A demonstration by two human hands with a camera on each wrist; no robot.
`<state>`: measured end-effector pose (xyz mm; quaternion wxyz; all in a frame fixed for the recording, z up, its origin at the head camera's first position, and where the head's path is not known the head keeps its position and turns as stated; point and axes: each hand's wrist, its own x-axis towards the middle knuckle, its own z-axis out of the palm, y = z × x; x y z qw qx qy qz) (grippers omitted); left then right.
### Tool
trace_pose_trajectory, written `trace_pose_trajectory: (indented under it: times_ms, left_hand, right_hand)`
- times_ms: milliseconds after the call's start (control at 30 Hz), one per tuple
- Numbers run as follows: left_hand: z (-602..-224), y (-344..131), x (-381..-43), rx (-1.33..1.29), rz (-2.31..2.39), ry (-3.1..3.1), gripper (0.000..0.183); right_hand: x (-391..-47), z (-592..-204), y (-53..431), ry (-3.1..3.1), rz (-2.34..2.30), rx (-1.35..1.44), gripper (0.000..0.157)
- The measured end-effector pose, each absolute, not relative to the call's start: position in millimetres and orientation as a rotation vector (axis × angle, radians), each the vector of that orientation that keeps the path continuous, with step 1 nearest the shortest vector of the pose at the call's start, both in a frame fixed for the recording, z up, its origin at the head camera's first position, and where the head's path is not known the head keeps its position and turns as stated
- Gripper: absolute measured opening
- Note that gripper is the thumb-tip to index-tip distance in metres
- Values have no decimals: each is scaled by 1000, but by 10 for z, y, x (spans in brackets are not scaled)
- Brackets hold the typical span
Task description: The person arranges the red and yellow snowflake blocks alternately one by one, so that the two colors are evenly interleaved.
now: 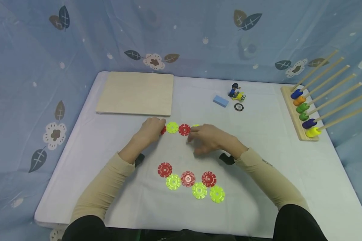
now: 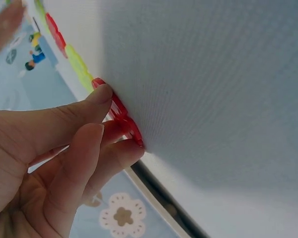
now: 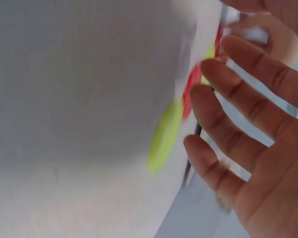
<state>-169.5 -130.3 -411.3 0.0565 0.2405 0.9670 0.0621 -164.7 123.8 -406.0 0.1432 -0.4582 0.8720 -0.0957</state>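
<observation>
A row of flower-shaped notched plastic discs lies edge to edge on the white table. At its left end, my left hand (image 1: 151, 129) pinches a red disc (image 2: 133, 131) between thumb and fingers. Beside that comes a yellow-green disc (image 1: 172, 127), then another red disc (image 1: 184, 130). The row ends on the right in a second yellow-green disc (image 3: 165, 139), mostly hidden in the head view by my right hand (image 1: 209, 138). That hand hovers next to it with fingers spread and nothing in them.
Nearer me lie several loose red discs (image 1: 165, 169) and yellow-green discs (image 1: 199, 190). A wooden board (image 1: 135, 93) is at the back left. Behind the row to the right are a blue block (image 1: 221, 101), a toy figure (image 1: 234, 89) and a round black token (image 1: 239, 107). A pegged bead rack (image 1: 292, 110) stands far right.
</observation>
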Motion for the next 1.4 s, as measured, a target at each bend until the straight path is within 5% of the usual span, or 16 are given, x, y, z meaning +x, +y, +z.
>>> trace_pose_trajectory:
  times_ms: [567, 1000, 1400]
  left_hand:
    - [-4007, -1242, -1657, 696, 142, 2903, 9]
    - [-4020, -1221, -1656, 667, 140, 2909, 9]
    - [-4007, -1217, -1637, 633, 160, 2890, 12]
  right_hand:
    - [-859, -4120, 889, 2268, -33, -1660, 43]
    - [-781, -4081, 851, 2327, 127, -1644, 46]
    - [-1036, -3993, 1101, 2402, -104, -1343, 63]
